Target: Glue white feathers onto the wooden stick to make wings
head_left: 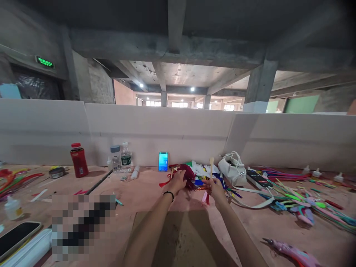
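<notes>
My left hand [178, 180] reaches forward onto a dark red bundle of threads [189, 174], its fingers curled over the near side. A black band circles that wrist. In my right hand [214, 188] a pale stick with a wider top end [211, 167] stands upright, pinched near its lower end. Behind and between the hands lies a pile of white, blue and yellow craft pieces [204, 171]. A small red and pink tassel [205, 198] hangs or lies just below my right hand; I cannot tell which.
A brown board [189, 237] lies under my forearms. Behind the pile are a lit phone [163, 162] and a white handbag [233, 170]. Bottles [126, 159] stand left, and a red bottle [79, 161] farther left. Coloured pipe cleaners [308, 200] and a pink glue gun [292, 252] lie right.
</notes>
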`<state>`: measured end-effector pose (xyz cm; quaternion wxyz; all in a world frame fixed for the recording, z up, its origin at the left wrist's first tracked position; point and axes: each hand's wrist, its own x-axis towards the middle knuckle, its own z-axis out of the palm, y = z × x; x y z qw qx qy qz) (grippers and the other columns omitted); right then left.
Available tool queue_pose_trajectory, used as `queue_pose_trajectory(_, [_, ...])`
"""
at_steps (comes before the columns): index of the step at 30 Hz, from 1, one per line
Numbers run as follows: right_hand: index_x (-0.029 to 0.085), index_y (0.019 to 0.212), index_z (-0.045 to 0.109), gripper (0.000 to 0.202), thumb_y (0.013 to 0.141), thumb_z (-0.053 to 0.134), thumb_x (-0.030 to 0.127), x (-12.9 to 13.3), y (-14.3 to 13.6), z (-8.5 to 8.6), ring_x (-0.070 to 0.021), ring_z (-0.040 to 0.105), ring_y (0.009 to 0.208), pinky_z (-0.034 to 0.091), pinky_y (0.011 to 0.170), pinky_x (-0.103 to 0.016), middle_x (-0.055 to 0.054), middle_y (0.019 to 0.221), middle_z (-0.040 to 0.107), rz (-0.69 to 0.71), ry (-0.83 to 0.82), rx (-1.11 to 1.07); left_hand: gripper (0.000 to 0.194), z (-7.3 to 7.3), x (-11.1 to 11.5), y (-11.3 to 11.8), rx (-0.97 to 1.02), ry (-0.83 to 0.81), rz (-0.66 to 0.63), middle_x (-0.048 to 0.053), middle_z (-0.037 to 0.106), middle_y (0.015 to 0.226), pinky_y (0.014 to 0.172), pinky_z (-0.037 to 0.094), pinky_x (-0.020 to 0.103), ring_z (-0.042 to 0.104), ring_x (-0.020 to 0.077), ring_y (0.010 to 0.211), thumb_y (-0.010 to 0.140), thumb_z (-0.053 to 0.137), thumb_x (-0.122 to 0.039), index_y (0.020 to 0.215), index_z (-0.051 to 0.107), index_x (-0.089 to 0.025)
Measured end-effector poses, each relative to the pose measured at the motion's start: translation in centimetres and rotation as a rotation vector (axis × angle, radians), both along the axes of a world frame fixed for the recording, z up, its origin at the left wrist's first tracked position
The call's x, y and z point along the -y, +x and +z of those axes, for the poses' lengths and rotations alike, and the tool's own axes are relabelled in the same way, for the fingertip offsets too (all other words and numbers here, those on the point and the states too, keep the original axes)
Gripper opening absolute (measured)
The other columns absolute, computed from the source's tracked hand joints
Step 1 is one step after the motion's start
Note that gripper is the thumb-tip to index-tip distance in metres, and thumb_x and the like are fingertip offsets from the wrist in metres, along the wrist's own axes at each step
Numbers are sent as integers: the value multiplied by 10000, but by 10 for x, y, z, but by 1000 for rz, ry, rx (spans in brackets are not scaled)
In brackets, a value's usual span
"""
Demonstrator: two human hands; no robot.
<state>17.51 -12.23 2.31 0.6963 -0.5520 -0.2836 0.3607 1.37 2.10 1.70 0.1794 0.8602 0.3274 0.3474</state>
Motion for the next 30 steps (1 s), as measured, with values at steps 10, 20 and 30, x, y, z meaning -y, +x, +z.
queue_pose_trajectory(10, [167,924,577,199,950,655,348,31,-49,21,-95,571,608,409,509,-193,15,806,640,442,-67,168,371,36,52,-42,245,-388,-69,109,630,1298,905,578,465,658,252,1086,975,638,-349,1298,602,-172])
queue_pose_trajectory(20, [184,1103,521,537,812,623,624,119,-139,26,-97,486,410,290,413,-210,44,605,647,830,-53,374,359,56,139,-121,534,-588,-187,10,662,793,628,521,239,637,124,679,802,750,-485,887,576,-182])
queue_pose_trajectory(30, [117,1303,539,976,727,508,905,229,-174,-52,-101,425,397,276,412,-205,25,557,579,820,-195,217,482,-6,185,-119,319,-787,-244,-3,690,742,490,513,242,671,159,547,766,723,-472,1067,448,-215])
